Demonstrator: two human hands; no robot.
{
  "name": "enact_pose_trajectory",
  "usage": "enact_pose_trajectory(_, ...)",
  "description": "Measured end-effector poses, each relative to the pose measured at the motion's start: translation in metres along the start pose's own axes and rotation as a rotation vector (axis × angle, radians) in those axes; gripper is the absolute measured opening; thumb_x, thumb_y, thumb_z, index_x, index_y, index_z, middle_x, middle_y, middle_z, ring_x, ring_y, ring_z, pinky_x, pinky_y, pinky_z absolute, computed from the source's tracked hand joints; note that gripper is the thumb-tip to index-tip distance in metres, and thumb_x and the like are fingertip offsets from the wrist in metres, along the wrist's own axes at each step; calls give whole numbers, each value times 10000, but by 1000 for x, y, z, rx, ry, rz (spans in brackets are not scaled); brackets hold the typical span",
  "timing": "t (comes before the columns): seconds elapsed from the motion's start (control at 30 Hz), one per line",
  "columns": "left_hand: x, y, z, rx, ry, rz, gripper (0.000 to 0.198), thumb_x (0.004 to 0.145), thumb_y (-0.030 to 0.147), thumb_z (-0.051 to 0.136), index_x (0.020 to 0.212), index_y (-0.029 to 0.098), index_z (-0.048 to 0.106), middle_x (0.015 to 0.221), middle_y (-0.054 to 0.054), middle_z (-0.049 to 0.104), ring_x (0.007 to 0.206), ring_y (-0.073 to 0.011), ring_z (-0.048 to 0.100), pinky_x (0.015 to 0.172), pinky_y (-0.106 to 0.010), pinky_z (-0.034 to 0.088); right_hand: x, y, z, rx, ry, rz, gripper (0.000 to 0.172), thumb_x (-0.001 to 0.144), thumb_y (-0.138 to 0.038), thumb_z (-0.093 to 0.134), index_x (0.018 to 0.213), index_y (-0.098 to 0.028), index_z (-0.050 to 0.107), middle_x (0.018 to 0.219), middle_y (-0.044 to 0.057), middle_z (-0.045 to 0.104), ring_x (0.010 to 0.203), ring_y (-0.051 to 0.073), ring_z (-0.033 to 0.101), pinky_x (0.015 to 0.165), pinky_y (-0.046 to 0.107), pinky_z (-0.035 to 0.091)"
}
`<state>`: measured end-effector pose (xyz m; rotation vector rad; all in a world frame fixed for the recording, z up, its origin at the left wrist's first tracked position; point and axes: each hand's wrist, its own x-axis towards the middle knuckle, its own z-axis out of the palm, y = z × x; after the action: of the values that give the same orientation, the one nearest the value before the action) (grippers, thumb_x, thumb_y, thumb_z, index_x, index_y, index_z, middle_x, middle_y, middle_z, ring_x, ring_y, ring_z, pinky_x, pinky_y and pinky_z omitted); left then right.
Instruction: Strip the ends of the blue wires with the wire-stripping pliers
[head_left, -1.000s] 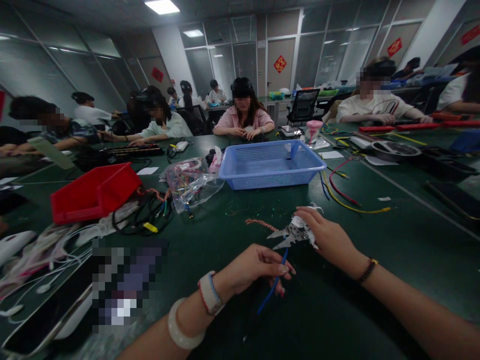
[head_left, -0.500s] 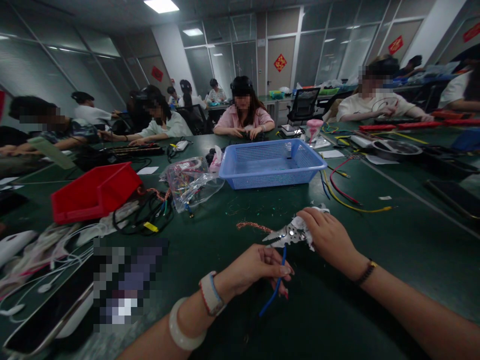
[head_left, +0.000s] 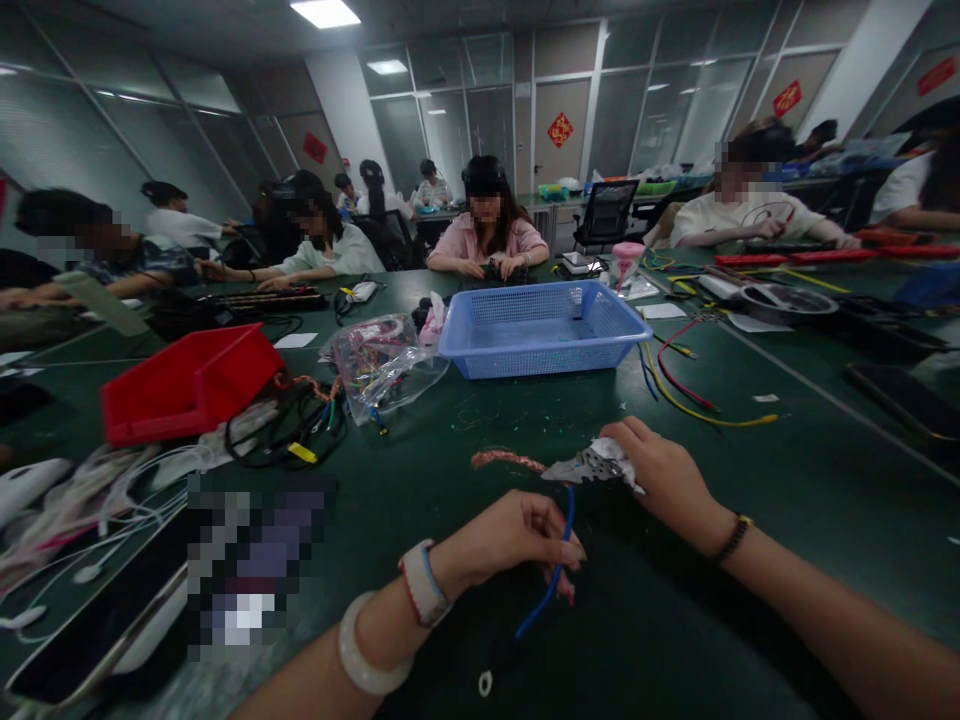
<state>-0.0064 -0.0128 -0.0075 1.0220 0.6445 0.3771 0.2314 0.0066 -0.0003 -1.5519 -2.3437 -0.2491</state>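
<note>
1. the left hand [head_left: 541,532] holds the blue wire [head_left: 541,605], pinched between thumb and fingers, the remaining fingers loosely curled.
2. the right hand [head_left: 660,472] is wrapped round the pliers [head_left: 583,466], gripping them at the white-covered handles; their jaws look close together and point left.
3. the blue wire is in front of the person, above the table [head_left: 420,460]. its upper end meets the pliers; from the left hand it curves down and to the left. its lower end is dark and hard to make out, with a pale ring [head_left: 485,683] just beyond.
4. a copper braid [head_left: 499,457] reaches leftward from the tip of the pliers; whether it joins the blue wire i cannot tell.
5. the left wrist bears a watch [head_left: 424,583] and a white bangle [head_left: 367,648], the right wrist a dark bracelet [head_left: 733,538].
6. beyond the hands stands a blue basket [head_left: 544,360], small scraps lying before it. a clear bag [head_left: 379,365] of wires is just left of it, a red bin [head_left: 169,392] farther left.
7. right of the basket, a red wire [head_left: 673,374] and a yellow wire [head_left: 705,411] lie on the table.
8. across the table sits a person in pink [head_left: 457,242], both hands at something dark.
</note>
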Motion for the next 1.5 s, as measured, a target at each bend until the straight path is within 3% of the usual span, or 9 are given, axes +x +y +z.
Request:
enact_pose_trajectory(0.17, 0, 0, -1, 8, -50, -14, 324, 641, 301, 825, 816, 94, 648, 735, -33, 685, 573, -122, 654, 597, -254, 507, 3, 23, -5, -10, 9, 132, 303, 784, -85, 471, 1060, -200, 524, 1012, 63, 587, 745, 178, 600, 600, 278, 398)
enact_pose_trajectory(0.3, -1, 4, -2, -1, 11, -11, 316, 668, 297, 809, 852, 100, 645, 764, -40, 690, 611, -133, 665, 613, -263, 508, 18, 44, -18, -141, -2, 225, 275, 833, -139, 461, 1094, -195, 525, 1063, 90, 587, 761, 198, 602, 574, 288, 379)
enact_pose_trajectory(0.53, 0, 7, -4, -34, 80, 45, 311, 672, 284, 805, 842, 93, 628, 756, -44, 681, 606, -133, 661, 616, -267, 509, 95, 92, -63, -415, 27, 258, 306, 912, -152, 330, 1173, -123, 488, 1110, 180, 572, 799, 231, 604, 576, 293, 315)
enact_pose_trajectory(0.73, 2, 7, -7, -34, 118, 70, 309, 686, 297, 798, 832, 99, 611, 768, -42, 675, 610, -129, 659, 617, -260, 507, 141, 123, -67, -524, -39, 172, 333, 941, -95, 252, 1086, -35, 547, 1047, 210, 597, 869, 236, 591, 732, 376, 328)
enact_pose_trajectory(0.87, 4, 4, -11, -28, 141, 89, 277, 732, 294, 763, 881, 110, 619, 762, -25, 662, 595, -116, 648, 603, -244, 504, 149, 136, -65, -594, -43, 101, 363, 953, -96, 245, 1147, -16, 541, 1131, 233, 575, 944, 253, 559, 865, 489, 244)
enact_pose_trajectory(1.1, 4, 4, -11, -3, 155, 90, 287, 803, 317, 693, 1004, 117, 646, 733, 0, 615, 556, -86, 597, 574, -222, 482, 150, 143, -73, -668, -49, -2, 410, 958, -108, 218, 1197, -37, 543, 1170, 213, 571, 1026, 276, 515, 944, 523, 121)
enact_pose_trajectory(1.5, 2, 8, -9, -30, 173, 122, 296, 782, 309, 709, 988, 112, 628, 726, 5, 604, 559, -81, 585, 576, -219, 476, 144, 147, -79, -669, -22, 90, 360, 961, -118, 250, 1082, -56, 583, 1073, 185, 610, 952, 247, 564, 905, 521, 184)
